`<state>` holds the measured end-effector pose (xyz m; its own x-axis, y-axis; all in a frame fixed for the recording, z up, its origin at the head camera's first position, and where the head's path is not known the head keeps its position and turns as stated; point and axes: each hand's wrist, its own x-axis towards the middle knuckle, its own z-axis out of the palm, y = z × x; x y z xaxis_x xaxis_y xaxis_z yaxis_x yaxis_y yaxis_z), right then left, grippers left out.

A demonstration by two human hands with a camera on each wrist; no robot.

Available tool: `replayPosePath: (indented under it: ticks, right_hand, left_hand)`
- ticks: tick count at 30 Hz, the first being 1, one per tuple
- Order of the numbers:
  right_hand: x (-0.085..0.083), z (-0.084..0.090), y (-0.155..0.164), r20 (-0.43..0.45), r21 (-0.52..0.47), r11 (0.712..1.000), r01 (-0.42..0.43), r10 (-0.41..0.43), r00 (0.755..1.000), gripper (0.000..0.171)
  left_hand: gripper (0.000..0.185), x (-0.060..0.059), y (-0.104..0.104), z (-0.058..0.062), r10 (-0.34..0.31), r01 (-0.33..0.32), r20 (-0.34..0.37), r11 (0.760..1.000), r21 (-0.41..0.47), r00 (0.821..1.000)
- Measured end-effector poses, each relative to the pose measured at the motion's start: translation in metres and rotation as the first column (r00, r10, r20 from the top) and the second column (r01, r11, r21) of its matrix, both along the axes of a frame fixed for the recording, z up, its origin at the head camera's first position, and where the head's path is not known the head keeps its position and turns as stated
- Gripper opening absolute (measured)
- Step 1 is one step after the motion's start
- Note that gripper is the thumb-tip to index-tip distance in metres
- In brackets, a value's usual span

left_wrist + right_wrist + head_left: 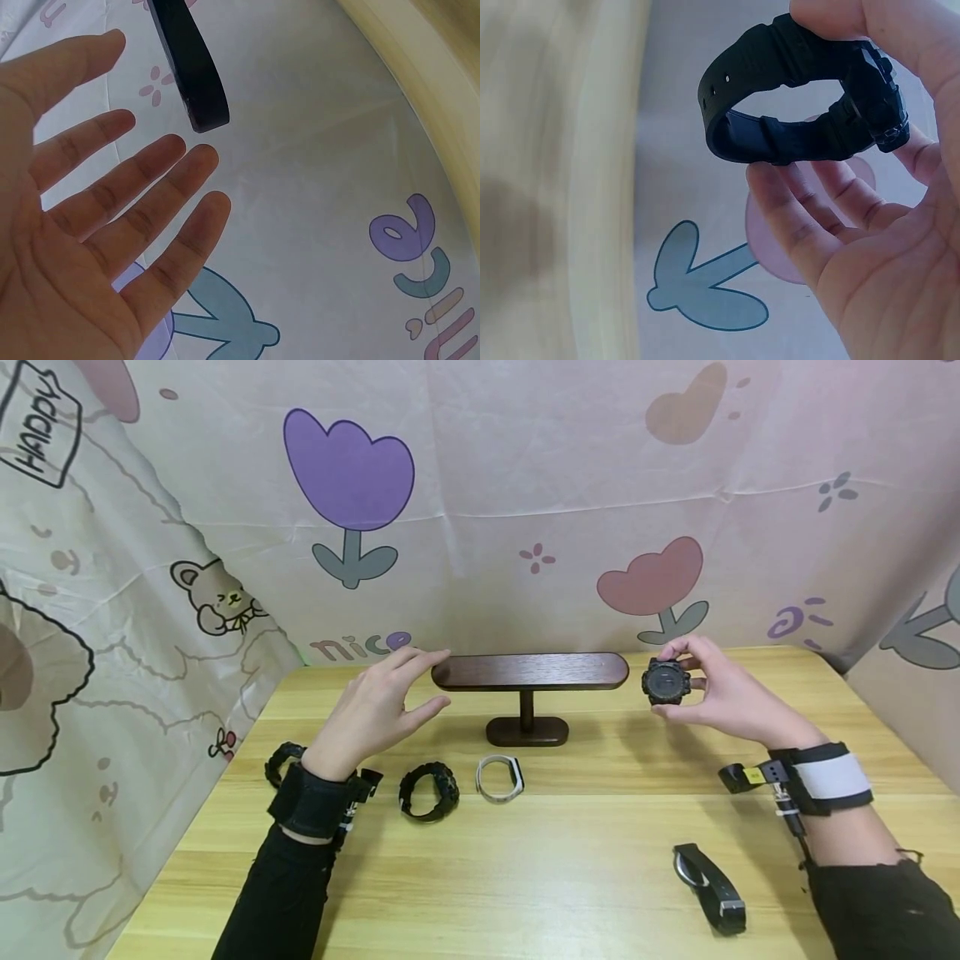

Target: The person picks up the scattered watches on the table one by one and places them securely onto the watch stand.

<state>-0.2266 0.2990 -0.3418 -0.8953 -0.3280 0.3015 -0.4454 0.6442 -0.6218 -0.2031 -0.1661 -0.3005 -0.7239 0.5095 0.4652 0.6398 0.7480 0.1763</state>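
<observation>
My right hand (723, 689) pinches a black wristwatch (666, 681) between thumb and fingers, above the table at the right of a dark wooden display stand (527, 706). In the right wrist view the watch (742, 105) has its strap closed in a loop, with its case toward the palm. My left hand (378, 706) hovers at the left end of the stand's bar, fingers spread and holding nothing. From the left wrist, the bar's end (202, 97) shows close to the fingertips; whether any finger touches it I cannot tell.
Left of the stand's front lie a black watch (448, 789) and a white fitness band (483, 781). Another black watch (277, 762) is partly hidden behind my left wrist. A black-strapped watch (723, 897) lies at the front right. Printed cloth (480, 485) hangs behind the table.
</observation>
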Motion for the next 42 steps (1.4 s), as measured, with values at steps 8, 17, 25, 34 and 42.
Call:
replayPosePath:
  ticks: [8,17,25,34,42]
  right_hand:
    - [0.000,0.007,-0.007,0.012,-0.051,0.999,0.004,-0.004,1.000,0.068]
    - [-0.003,0.015,-0.016,0.008,-0.083,0.997,-0.009,0.010,1.000,0.067]
    - [-0.002,0.021,-0.022,0.026,-0.083,0.996,0.011,-0.009,1.000,0.069]
    - [-0.001,0.024,-0.027,0.030,-0.098,0.995,0.005,-0.003,1.000,0.070]
    - [-0.003,0.024,-0.032,0.018,-0.097,0.995,-0.013,0.015,1.000,0.070]
  left_hand:
    - [0.058,-0.001,-0.001,0.000,0.006,-0.006,0.005,1.000,-0.003,1.000]
    - [0.058,-0.002,-0.002,0.000,0.008,-0.008,0.005,1.000,-0.003,1.000]
    - [0.059,-0.001,-0.001,0.001,0.008,-0.008,0.006,1.000,-0.005,1.000]
    - [0.061,-0.004,-0.001,-0.002,0.044,-0.044,-0.012,0.999,-0.005,0.999]
    - [0.058,-0.011,-0.002,-0.008,0.054,-0.054,-0.025,0.999,-0.001,0.998]
